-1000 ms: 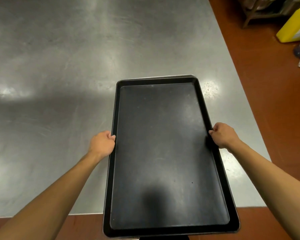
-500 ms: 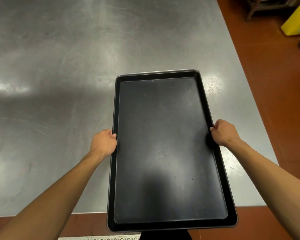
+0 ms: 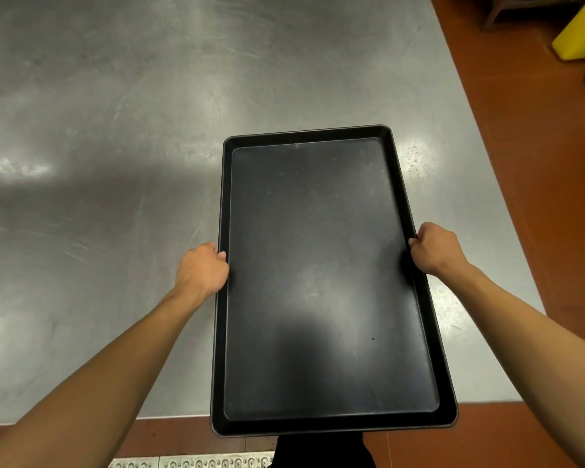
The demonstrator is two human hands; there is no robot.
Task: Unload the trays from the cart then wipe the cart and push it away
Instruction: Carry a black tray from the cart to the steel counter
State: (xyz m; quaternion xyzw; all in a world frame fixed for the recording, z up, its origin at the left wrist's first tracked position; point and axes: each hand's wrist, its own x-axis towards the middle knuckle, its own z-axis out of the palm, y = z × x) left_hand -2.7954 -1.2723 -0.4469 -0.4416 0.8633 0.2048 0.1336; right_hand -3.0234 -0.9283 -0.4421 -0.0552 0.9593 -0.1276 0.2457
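Note:
A large black rectangular tray [image 3: 321, 275] lies lengthwise in front of me over the near right part of a steel table [image 3: 115, 163]. Its near end overhangs the table's front edge. My left hand [image 3: 201, 270] grips the tray's left long rim, fingers curled under it. My right hand [image 3: 434, 246] grips the right long rim the same way. The tray is empty. Whether its far end touches the tabletop I cannot tell. The cart is out of view.
The steel table fills the left and far parts of the view. Red-brown floor [image 3: 537, 163] runs along its right side. A yellow container [image 3: 581, 32] and a wooden frame stand at the far right. A patterned floor strip [image 3: 190, 462] shows by my feet.
The tray has moved forward over the table, held in both hands. Less of it overhangs the near edge now. My grip on both rims is unchanged.

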